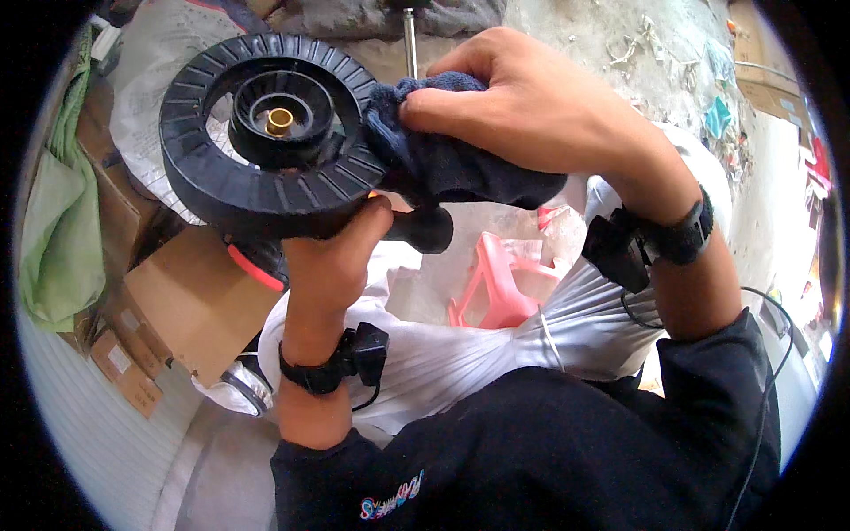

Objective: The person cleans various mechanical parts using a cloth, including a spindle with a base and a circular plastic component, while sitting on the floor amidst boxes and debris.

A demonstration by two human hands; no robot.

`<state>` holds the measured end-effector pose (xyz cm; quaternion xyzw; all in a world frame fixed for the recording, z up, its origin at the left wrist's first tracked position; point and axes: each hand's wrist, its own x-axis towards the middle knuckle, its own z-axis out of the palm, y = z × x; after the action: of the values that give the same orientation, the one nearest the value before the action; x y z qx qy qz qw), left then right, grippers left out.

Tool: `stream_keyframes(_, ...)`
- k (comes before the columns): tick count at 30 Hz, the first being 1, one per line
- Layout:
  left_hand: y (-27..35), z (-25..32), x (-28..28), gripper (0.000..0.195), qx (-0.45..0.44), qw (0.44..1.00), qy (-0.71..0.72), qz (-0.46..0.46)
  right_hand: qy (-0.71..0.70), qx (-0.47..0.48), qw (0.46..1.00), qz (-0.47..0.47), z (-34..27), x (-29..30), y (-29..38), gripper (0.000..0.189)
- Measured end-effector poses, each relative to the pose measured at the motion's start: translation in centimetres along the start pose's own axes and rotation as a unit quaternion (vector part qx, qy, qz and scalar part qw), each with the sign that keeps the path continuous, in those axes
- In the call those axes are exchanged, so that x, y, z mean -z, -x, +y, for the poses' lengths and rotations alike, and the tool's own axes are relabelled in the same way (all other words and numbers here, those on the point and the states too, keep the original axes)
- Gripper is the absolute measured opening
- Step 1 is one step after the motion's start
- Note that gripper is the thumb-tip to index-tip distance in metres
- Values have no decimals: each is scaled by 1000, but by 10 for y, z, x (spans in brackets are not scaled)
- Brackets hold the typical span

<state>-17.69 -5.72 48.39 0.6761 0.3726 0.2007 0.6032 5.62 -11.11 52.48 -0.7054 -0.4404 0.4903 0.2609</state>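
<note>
A black plastic wheel-like part [219, 192] with a ribbed rim is held up at the upper left. At its hub stands a brass bushing [279, 122]. My left hand [332, 259] grips the rim from below, its fingers mostly hidden behind the part. A dark blue knit cloth [478, 156] is pinched in my right hand [491, 106] and touches the right side of the rim. Below the cloth, a rounded black stub [431, 230] sticks out; whether it joins the wheel-like part cannot be told.
A pink plastic frame-shaped piece [495, 285] lies on the floor beyond white fabric [458, 352] over my lap. Cardboard [199, 299] and a green sack [63, 245] are at left. A metal rod [410, 43] rises behind the cloth. Litter [717, 119] covers the floor at right.
</note>
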Motion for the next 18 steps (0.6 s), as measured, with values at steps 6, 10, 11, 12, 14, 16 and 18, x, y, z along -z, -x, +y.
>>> stream_keyframes(6,-4,8,-10,33,114,983,135,48,-82,30,993,-84,1,-5,5,44)
stream_keyframes(10,-8,0,-10,43,59,997,48,17,-111,2,989,-100,-2,-1,7,55)
stream_keyframes(11,-7,-3,-9,43,46,998,43,9,-97,-11,992,-85,-4,0,8,55)
stream_keyframes(12,-4,-8,-8,44,34,999,40,3,-54,5,997,-57,-3,-1,5,52)
stream_keyframes(14,2,-9,2,44,6,1000,2,-25,33,27,999,9,3,0,3,45)
stream_keyframes(16,-1,-4,10,46,-41,993,-52,-98,67,44,994,73,9,-2,1,46)
stream_keyframes(18,-10,-4,18,50,-76,976,-80,-186,61,41,993,95,9,1,0,53)
